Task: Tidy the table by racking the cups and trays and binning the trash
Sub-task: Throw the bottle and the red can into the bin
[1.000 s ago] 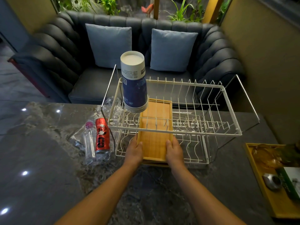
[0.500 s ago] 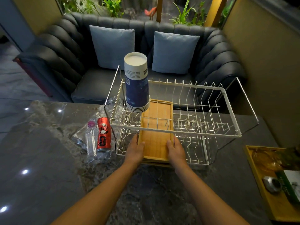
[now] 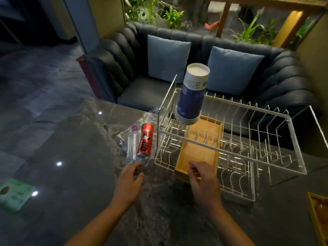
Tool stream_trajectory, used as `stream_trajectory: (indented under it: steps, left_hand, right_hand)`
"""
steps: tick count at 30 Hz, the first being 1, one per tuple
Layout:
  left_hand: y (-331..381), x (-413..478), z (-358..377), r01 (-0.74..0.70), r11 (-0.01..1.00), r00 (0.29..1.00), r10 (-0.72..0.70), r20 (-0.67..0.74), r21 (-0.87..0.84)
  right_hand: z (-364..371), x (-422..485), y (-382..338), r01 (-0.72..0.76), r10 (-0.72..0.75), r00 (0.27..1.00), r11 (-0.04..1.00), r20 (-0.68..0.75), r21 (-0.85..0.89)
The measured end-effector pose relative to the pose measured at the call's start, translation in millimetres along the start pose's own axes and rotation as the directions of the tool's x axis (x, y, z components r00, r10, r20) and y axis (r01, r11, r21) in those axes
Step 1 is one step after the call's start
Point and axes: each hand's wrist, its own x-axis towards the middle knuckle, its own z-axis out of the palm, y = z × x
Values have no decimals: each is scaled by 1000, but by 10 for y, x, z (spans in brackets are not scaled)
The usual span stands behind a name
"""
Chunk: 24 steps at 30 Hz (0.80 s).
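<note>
A white wire rack (image 3: 294, 142) stands on the dark marble table (image 3: 71, 157). A wooden tray (image 3: 200, 148) lies flat in its lower tier. A stack of blue paper cups (image 3: 192, 96) sits upside down on the rack's upper left corner. Left of the rack lie a red can (image 3: 145, 142), a clear plastic bottle (image 3: 131, 145) with a pink cap, and crumpled clear plastic (image 3: 152, 112). My left hand (image 3: 128, 181) is open, fingertips close to the bottle's and can's near ends. My right hand (image 3: 202, 180) hovers loosely curled at the tray's near edge, holding nothing.
A green paper card (image 3: 12, 194) lies at the table's left edge. A second wooden tray (image 3: 317, 215) with items sits at the right edge. A dark sofa (image 3: 124, 64) with two blue cushions stands beyond the table.
Both hands have let go of the wooden tray, which stays in the rack. My left hand has moved left toward the bottle and can. The view has swung left.
</note>
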Motion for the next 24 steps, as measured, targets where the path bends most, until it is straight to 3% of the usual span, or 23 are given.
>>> stream_trajectory:
  steps: [5, 8, 11, 15, 20, 24]
  left_hand:
    - [-324, 226, -289, 101, 992, 994, -99, -38, 71]
    - [-408, 533, -371, 132, 988, 991, -132, -6, 80]
    - [-423, 868, -399, 135, 987, 989, -140, 48, 81]
    - [-467, 1114, -389, 140, 983, 983, -152, 98, 123]
    - [-535, 1208, -302, 144, 968, 973, -177, 150, 207]
    - [-672, 1269, -204, 235, 967, 946, -251, 207, 98]
  right_hand:
    - [437, 55, -411, 30, -36, 983, 999, 181, 35]
    - [837, 189, -718, 38, -44, 949, 999, 311, 24]
    - [1266, 463, -1016, 44, -26, 937, 998, 348, -43]
    - [1685, 925, -1262, -124, 167, 931, 981, 325, -147]
    - [1931, 1250, -1267, -338, 430, 870, 876, 240, -343]
    - [2021, 1327, -1212, -451, 544, 815, 813, 202, -370]
